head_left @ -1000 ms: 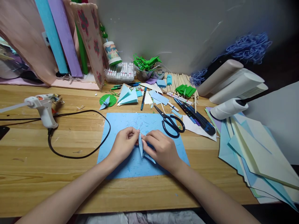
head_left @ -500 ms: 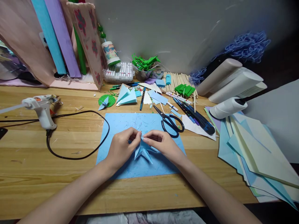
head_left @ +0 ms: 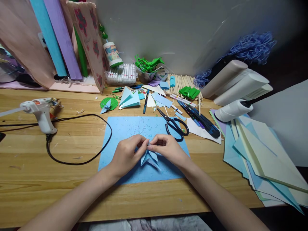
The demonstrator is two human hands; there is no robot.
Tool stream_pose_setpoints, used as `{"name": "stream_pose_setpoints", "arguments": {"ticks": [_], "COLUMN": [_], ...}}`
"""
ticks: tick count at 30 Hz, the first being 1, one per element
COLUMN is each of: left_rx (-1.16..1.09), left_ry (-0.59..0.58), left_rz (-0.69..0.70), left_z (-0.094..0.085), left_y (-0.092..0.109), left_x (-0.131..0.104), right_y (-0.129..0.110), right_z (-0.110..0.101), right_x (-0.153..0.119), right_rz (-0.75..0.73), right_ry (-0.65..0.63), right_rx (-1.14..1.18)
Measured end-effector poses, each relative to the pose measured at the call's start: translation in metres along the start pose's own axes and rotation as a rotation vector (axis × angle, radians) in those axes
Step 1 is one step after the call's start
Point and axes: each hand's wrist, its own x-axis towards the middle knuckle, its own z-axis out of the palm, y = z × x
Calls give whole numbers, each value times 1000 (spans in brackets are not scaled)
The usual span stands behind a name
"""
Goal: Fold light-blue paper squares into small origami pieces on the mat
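Between my two hands is a small piece of folded blue paper [head_left: 150, 158], its pointed flaps spreading down toward me. My left hand [head_left: 130, 153] pinches its upper end between thumb and forefinger. From the other side my right hand [head_left: 167, 148] pinches the same end, fingertips almost touching those of the left. The fingers hide the top of the paper. Both hands are above a blue sheet [head_left: 115, 171] strewn with tiny scraps. Black-handled scissors [head_left: 175, 126] lie open just beyond my right hand, across the sheet's edge.
A white hot glue gun [head_left: 42, 115] stands at left, its black cord [head_left: 79, 163] looping toward the sheet. Paper scraps, markers and a green disc [head_left: 113, 103] with a blue folded piece lie behind. Stacked coloured paper [head_left: 269, 160] and white rolls [head_left: 233, 110] are at right.
Both pinching hands have drawn closer together at the top of the folded paper. The paper's flaps have turned and shifted slightly to the right. The view has moved a little.
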Motion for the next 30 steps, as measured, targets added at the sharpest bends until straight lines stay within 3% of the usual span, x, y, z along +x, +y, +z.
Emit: {"name": "stream_pose_setpoints", "arguments": {"ticks": [11,16,20,25,30], "left_rx": [-287,-440,-499,-414,-419], "left_ry": [-63,-35,-25,-10,152], "left_rz": [-233,-356,-361,-307,-420], "left_z": [-2,-1,2,2,-2], "left_y": [4,2,2,3,-6], "left_x": [6,8,7,6,11], "right_y": [1,-4,-6,-2,-3], "right_z": [-3,-2,0,3,-8], "right_x": [0,-2,-3,-1,2], "right_rz": [-65,-138,-147,-122,-60], "right_ry": [31,33,11,4,-48], "right_rx": [-104,-184,-211,-209,-83]}}
